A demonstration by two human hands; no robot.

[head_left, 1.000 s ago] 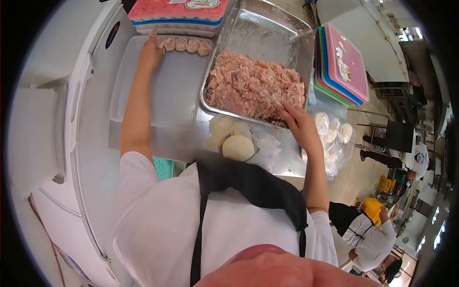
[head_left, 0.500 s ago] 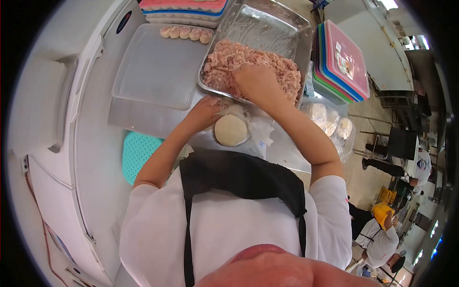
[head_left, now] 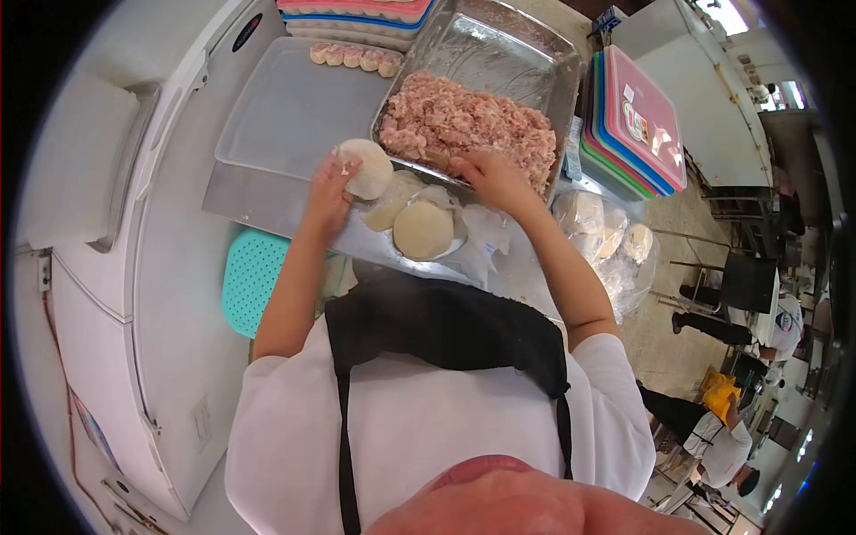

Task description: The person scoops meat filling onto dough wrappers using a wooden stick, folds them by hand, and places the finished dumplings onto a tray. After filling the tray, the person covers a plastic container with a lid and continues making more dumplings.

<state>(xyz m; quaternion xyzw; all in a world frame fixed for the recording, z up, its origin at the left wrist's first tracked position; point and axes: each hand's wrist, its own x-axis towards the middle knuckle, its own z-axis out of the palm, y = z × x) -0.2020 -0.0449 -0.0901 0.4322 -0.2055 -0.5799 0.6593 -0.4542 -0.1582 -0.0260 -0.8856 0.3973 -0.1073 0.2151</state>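
A pale round dumpling wrapper (head_left: 369,171) is held in my left hand (head_left: 333,189), raised just left of the metal pan's near corner. On the counter below lies a stack of round wrappers (head_left: 423,232), with crumpled clear plastic (head_left: 486,239) around it. Ground meat filling (head_left: 473,120) is heaped in the near half of the metal pan (head_left: 499,45). My right hand (head_left: 495,181) is closed at the pan's near rim, against the filling. A thin wooden stick seems to be in its fingers, mostly hidden by the hand and meat.
A translucent tray (head_left: 299,116) bears a row of filled dumplings (head_left: 357,59) at its far edge. Stacked colored lids (head_left: 637,120) and bagged wrappers (head_left: 606,232) stand right of the pan. A turquoise perforated basket (head_left: 254,281) sits lower left. Co-workers (head_left: 722,446) are at far right.
My left hand has lifted a wrapper from beside the stack and moved up and left. My right hand has drawn back from the middle of the meat to the pan's near rim.
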